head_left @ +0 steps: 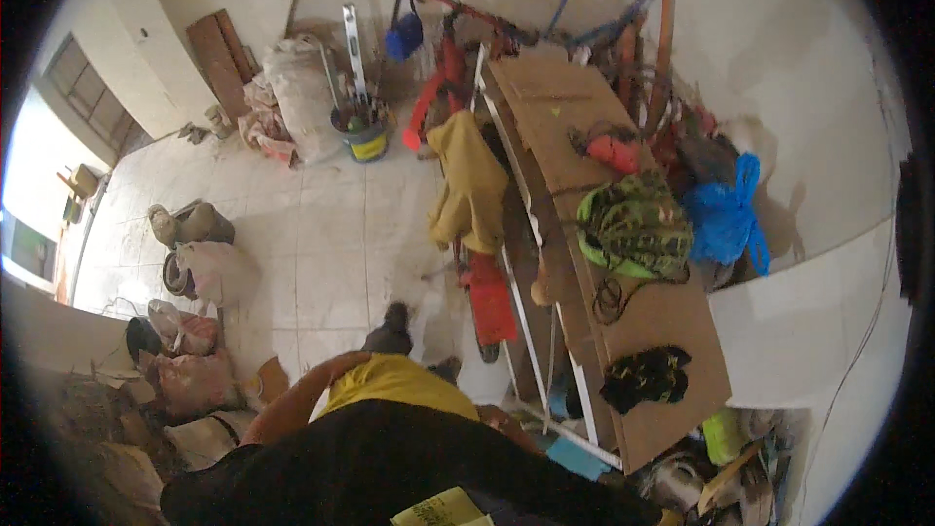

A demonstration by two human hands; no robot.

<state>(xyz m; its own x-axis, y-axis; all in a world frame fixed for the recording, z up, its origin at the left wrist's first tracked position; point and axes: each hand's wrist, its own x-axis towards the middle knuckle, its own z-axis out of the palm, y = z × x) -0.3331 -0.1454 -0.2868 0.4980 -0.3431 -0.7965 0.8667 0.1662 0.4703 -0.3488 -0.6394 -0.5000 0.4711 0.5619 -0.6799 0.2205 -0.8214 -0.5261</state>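
Observation:
My left forearm comes up from the black sleeve, and my left hand [343, 364] rests against the yellow cloth [404, 385] of my clothing. Its fingers are too blurred and covered to make out. On the other side, a strip of skin, apparently my right arm [508, 425], shows between the black shirt and the cardboard-topped rack. The fingers of my right hand cannot be made out. Close to that side stands the rack, covered with brown cardboard [550, 127]. Black patterned gloves [646, 379] lie on its near end, with a green camouflage backpack [638, 224] farther back.
A tan cloth [470, 180] and a red panel [490, 302] hang along the rack's left side. A tool bucket [367, 144] stands by the far wall. Sacks and bags [200, 385] line the left, a blue plastic bag [726, 219] lies right, and tools clutter the lower right.

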